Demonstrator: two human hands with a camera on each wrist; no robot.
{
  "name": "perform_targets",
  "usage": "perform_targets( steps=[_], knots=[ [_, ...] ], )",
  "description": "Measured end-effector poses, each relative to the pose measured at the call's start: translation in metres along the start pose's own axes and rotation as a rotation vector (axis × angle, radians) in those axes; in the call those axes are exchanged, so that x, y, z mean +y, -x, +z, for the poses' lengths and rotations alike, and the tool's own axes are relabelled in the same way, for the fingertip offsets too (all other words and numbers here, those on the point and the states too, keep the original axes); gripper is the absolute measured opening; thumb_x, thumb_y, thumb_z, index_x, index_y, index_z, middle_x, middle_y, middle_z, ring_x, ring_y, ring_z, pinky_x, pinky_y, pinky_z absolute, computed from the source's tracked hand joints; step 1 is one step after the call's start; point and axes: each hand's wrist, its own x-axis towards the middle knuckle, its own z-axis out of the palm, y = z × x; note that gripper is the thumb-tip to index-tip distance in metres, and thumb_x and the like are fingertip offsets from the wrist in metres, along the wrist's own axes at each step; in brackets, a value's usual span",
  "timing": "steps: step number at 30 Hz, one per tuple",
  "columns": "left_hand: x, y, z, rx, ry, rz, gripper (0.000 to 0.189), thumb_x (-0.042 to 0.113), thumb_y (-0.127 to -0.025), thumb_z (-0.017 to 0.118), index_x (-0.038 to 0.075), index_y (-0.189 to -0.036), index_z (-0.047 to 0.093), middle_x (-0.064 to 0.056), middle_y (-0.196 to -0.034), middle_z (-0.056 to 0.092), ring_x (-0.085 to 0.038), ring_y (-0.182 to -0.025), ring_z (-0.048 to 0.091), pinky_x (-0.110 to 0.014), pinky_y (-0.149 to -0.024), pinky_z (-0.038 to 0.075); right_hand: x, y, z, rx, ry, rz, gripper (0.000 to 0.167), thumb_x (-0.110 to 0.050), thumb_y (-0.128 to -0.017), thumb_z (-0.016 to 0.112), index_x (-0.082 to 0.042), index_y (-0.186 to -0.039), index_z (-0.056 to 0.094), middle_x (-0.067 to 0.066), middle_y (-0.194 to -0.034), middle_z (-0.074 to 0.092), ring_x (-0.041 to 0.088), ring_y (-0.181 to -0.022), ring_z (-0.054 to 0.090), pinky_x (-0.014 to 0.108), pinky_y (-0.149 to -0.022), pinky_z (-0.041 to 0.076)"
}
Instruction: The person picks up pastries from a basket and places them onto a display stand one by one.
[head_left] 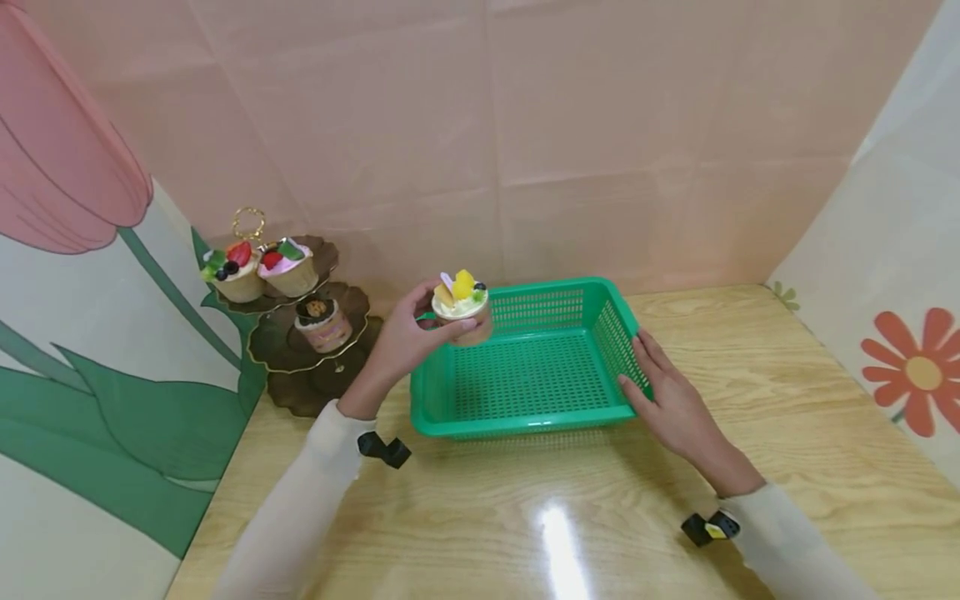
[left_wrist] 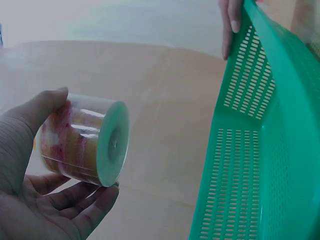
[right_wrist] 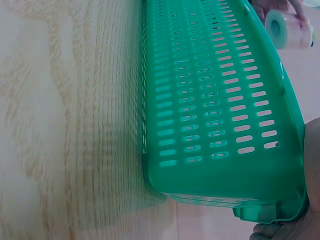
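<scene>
My left hand (head_left: 408,333) holds a cake cup (head_left: 465,321) above the left end of a green plastic basket (head_left: 525,423). The cup is topped with white cream, yellow fruit and a dark berry. In the left wrist view, thumb and fingers lie on opposite sides of the clear cup (left_wrist: 82,142), whose layers show through its wall. My right hand (head_left: 671,404) grips the basket's right end, the thumb over the rim and the fingers along the outside. From the right wrist, fingers (right_wrist: 272,231) show below the basket's end lip.
A brown tiered stand (head_left: 300,392) with gold edges stands at the left by the wall. Two fruit-topped cupcakes (head_left: 288,271) sit on its top tier and a chocolate-topped cup (head_left: 326,329) sits lower. Pink sheeting (head_left: 600,125) backs the wooden table (head_left: 465,517).
</scene>
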Motion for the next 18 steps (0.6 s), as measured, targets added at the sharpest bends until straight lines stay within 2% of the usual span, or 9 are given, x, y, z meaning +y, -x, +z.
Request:
perform_targets(
  steps=[4, 9, 14, 18],
  knots=[
    [-0.003, 0.015, -0.003, 0.052, -0.016, 0.019, 0.061, 0.024, -0.085, 0.084, 0.011, -0.138, 0.057, -0.005, -0.126, 0.064, -0.023, -0.11, 0.063, -0.047, -0.093, 0.053, 0.001, 0.001, 0.0, 0.004, 0.001, -0.003, 0.071, -0.036, -0.108, 0.049, 0.004, -0.159, 0.021, 0.016, -0.168, 0.01, 0.047, -0.148, 0.024, 0.069, -0.106, 0.031],
    [-0.008, 0.032, -0.008, 0.105, -0.066, 0.027, 0.063, 0.028, -0.084, 0.086, 0.015, -0.139, 0.058, -0.002, -0.124, 0.064, -0.018, -0.108, 0.064, -0.042, -0.091, 0.054, 0.0, 0.001, 0.0, 0.002, 0.004, -0.003, 0.071, -0.036, -0.108, 0.049, 0.004, -0.159, 0.02, 0.017, -0.168, 0.01, 0.048, -0.148, 0.024, 0.069, -0.107, 0.031],
    [-0.009, 0.048, -0.019, 0.151, -0.063, 0.029, 0.065, 0.027, -0.083, 0.087, 0.016, -0.139, 0.058, -0.003, -0.122, 0.064, -0.02, -0.101, 0.066, -0.041, -0.087, 0.055, 0.0, 0.001, 0.0, -0.007, 0.001, 0.005, 0.071, -0.035, -0.108, 0.049, 0.003, -0.159, 0.019, 0.018, -0.168, 0.009, 0.048, -0.148, 0.023, 0.069, -0.107, 0.031],
    [-0.008, 0.059, -0.03, 0.182, -0.068, 0.003, 0.063, 0.027, -0.083, 0.087, 0.017, -0.138, 0.058, -0.004, -0.124, 0.063, -0.02, -0.106, 0.066, -0.04, -0.091, 0.055, -0.001, 0.0, 0.0, -0.004, 0.002, 0.005, 0.07, -0.034, -0.108, 0.05, 0.003, -0.159, 0.019, 0.018, -0.168, 0.009, 0.048, -0.148, 0.023, 0.07, -0.106, 0.031]
  ],
)
